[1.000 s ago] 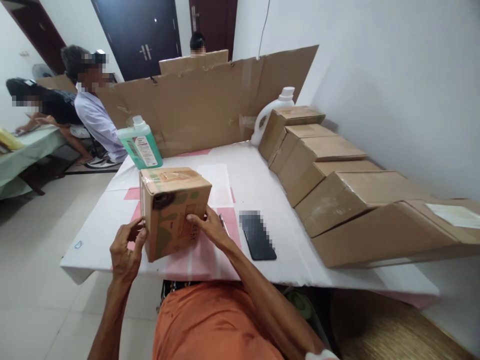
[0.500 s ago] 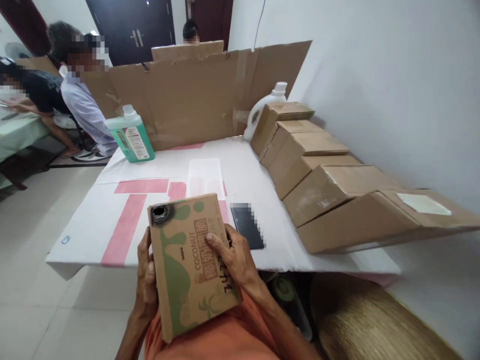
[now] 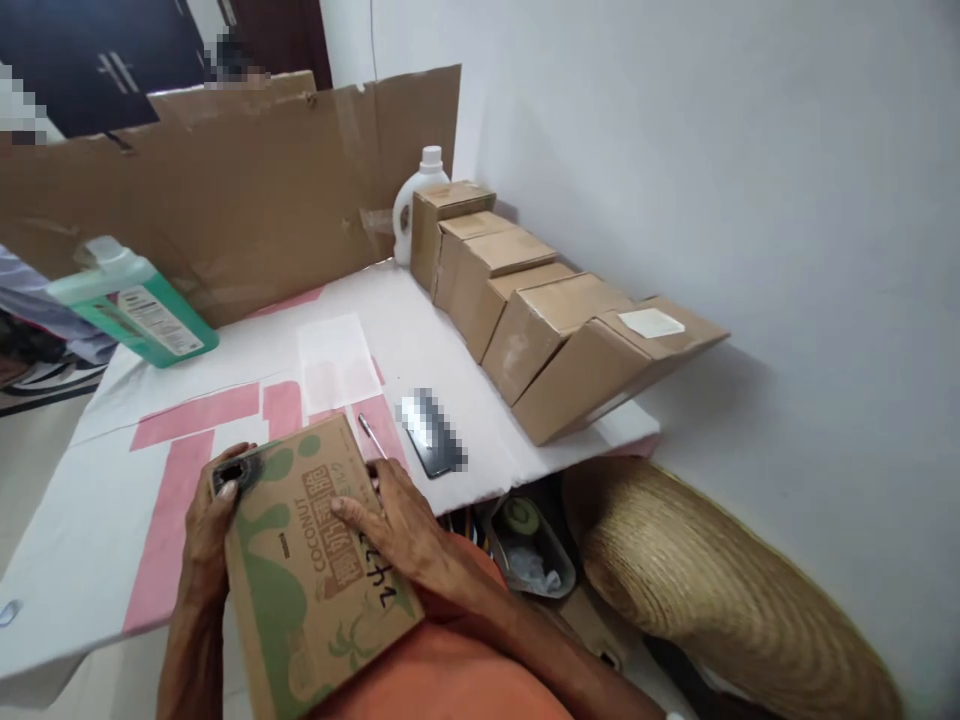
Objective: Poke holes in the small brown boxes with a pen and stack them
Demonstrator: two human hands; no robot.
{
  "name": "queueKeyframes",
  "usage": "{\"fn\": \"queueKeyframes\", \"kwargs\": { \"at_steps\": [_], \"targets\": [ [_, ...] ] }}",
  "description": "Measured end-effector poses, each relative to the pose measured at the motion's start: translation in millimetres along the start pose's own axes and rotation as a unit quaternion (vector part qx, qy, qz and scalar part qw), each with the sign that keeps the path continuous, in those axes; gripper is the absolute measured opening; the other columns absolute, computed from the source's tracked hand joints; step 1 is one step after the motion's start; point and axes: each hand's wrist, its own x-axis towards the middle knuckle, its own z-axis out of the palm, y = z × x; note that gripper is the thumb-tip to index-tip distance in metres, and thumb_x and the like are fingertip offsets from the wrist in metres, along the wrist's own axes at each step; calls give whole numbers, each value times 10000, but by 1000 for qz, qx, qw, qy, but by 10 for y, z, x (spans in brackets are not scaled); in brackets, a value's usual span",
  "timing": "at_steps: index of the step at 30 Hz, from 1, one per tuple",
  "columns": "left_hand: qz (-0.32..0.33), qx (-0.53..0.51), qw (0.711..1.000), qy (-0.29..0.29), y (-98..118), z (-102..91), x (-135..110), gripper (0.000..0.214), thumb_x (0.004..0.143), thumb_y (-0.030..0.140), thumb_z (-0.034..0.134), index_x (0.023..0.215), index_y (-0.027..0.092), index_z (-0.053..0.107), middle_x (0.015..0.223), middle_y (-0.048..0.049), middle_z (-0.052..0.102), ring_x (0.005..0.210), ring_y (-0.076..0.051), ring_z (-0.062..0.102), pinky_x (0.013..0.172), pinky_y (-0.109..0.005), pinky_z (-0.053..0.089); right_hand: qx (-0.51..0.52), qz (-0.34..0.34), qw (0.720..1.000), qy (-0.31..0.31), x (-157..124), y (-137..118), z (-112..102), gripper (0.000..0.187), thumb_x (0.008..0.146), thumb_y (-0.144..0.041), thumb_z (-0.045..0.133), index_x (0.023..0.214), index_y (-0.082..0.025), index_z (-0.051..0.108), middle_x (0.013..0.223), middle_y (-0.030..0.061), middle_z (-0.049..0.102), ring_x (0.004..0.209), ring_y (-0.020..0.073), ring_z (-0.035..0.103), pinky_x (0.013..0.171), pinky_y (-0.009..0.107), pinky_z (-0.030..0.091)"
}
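A brown cardboard box (image 3: 307, 570) with green print and the word COCONUT is held tilted over my lap. Black handwriting marks its right side, and a dark-edged hole shows at its upper left corner. My left hand (image 3: 210, 520) grips that corner, thumb on the front face beside the hole. On the right edge, my right hand (image 3: 397, 520) is closed with its thumb across the front; its other fingers are partly hidden. Just beyond the box a pen (image 3: 370, 434) lies on the table, and a dark phone (image 3: 433, 440) rests to its right.
Several cardboard boxes (image 3: 517, 250) stand in a row along the wall. A green liquid bottle (image 3: 150, 310) and a white jug (image 3: 409, 205) stand by a cardboard screen (image 3: 262, 190). A white sheet (image 3: 339, 360) lies on the table (image 3: 97, 520). A woven straw item (image 3: 697, 560) is below right.
My view has turned right, so the table and bottles appear further left. My left hand has moved up the box to its holed corner. The pen has come into view.
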Motion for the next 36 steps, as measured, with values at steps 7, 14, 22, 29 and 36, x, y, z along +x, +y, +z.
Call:
{"fn": "queueKeyframes", "kwargs": {
  "at_steps": [7, 14, 22, 29, 36],
  "targets": [
    [-16, -64, 998, -6, 115, 472, -27, 486, 920, 567, 663, 1265, 224, 669, 1233, -67, 704, 1147, -272, 662, 960, -361, 553, -134, -169, 970, 109, 557, -550, -152, 656, 990, -582, 682, 1482, -164, 564, 1567, 198, 528, 1462, 362, 454, 1233, 564, 357],
    [-2, -95, 995, -26, 128, 679, -91, 458, 976, 557, 612, 1266, 206, 665, 1242, -80, 703, 1160, -252, 655, 1005, -348, 517, -284, -195, 939, -16, 740, -705, -141, 560, 1115, -614, 420, 1052, -174, 759, 1104, 140, 783, 1096, 295, 642, 1032, 473, 429],
    [-28, -63, 997, -43, 231, 462, -167, 542, 985, 593, 553, 1321, 186, 675, 1376, -123, 691, 1313, -311, 631, 1129, -422, 486, -277, -205, 939, 4, 657, -727, 1, 369, 1048, -525, 589, 1042, -191, 745, 1122, 147, 778, 1104, 325, 633, 992, 492, 420],
    [-32, -31, 999, 9, 237, 374, -235, 503, 968, 590, 588, 1270, 203, 694, 1289, -89, 724, 1202, -275, 665, 1000, -364, 528, -252, -216, 943, -9, 642, -804, 165, 387, 1018, -534, 649, 1074, -164, 745, 1152, 148, 763, 1143, 321, 634, 1062, 508, 450],
    [-39, 3, 996, 83, 79, 149, -318, 487, 939, 594, 587, 1214, 204, 686, 1193, -61, 724, 1120, -268, 663, 926, -362, 522, -37, -217, 952, 213, 777, -618, -460, 303, 1100, -442, 525, 1127, -190, 690, 1118, 72, 725, 1044, 215, 661, 912, 361, 537]
  ]
}}
